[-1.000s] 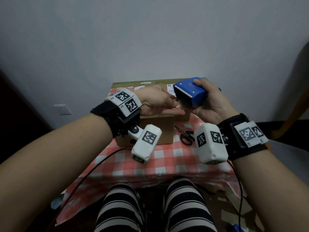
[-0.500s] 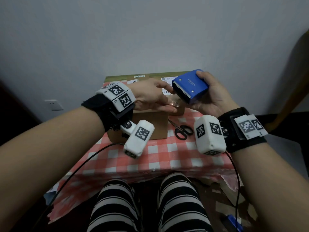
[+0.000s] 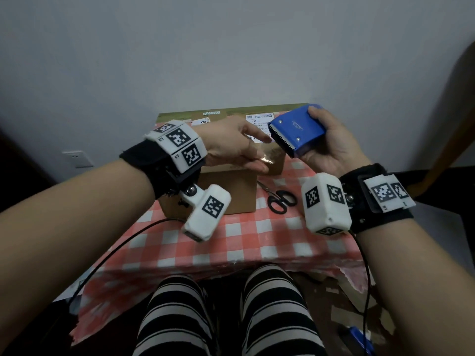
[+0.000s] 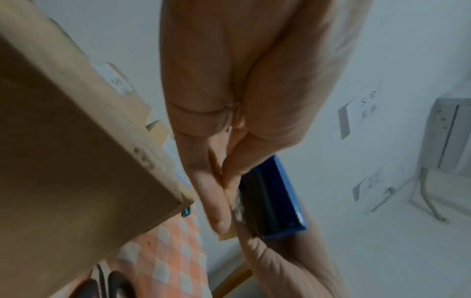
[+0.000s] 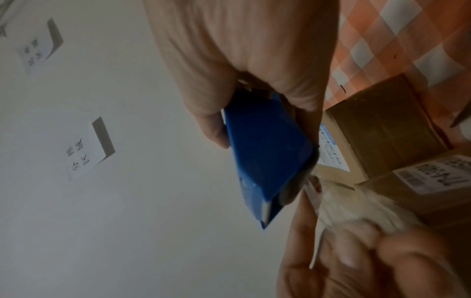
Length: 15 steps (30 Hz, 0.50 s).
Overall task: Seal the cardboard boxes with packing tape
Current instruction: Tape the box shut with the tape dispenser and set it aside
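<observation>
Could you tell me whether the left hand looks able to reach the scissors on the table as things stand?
Probably yes: the scissors lie uncovered on the checked cloth right of the cardboard box, below the left hand. That hand is pinching tape at the dispenser, so it must let go first.

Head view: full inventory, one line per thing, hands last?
tape dispenser: 1, blue, held above the table's far right
tape strip: 1, clear, stretched from dispenser to left fingers
cardboard boxes: at least 2, brown, table centre and behind
scissors: 1, black handles, right of front box
tablecloth: 1, red-white check, covers table
wall socket: 1, white, left wall
left hand: pinches tape end
right hand: grips dispenser
</observation>
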Tool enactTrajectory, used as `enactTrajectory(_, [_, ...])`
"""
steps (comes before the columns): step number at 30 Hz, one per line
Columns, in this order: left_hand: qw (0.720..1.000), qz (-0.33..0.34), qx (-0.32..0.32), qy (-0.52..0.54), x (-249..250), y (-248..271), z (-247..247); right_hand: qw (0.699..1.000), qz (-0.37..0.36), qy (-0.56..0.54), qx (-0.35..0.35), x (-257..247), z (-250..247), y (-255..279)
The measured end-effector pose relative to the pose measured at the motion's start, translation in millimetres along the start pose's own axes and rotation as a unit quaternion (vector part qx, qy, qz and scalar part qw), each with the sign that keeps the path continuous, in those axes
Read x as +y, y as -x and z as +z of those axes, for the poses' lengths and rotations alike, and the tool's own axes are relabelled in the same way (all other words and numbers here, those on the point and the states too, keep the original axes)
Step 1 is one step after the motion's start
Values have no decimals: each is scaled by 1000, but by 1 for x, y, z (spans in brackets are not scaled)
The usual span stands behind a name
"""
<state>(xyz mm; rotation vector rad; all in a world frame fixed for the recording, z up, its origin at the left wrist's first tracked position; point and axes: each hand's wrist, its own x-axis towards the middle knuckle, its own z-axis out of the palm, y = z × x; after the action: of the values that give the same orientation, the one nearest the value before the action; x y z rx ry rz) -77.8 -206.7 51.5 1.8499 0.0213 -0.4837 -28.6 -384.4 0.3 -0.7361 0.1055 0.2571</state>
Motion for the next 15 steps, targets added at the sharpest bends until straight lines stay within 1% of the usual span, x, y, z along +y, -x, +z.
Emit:
enactTrajectory(3, [996,-21,1,91,-1,-2,-3,999,-19,1,25,1,-1,-2])
enactTrajectory(5, [991,-38,-10,125,1,-2,-4,998,-33,-3,44,1,0,-2])
enactTrajectory(8, [988,-59,-4,142,1,-5,-4,998,-34,-5,46,2,6,1])
enactTrajectory(11, [989,-69,13,131,1,-6,-2,998,-38,13,50,3,11,3])
enactTrajectory(15, [989,-47,27,137,0,-6,-1,998,-39,18,47,4,12,3])
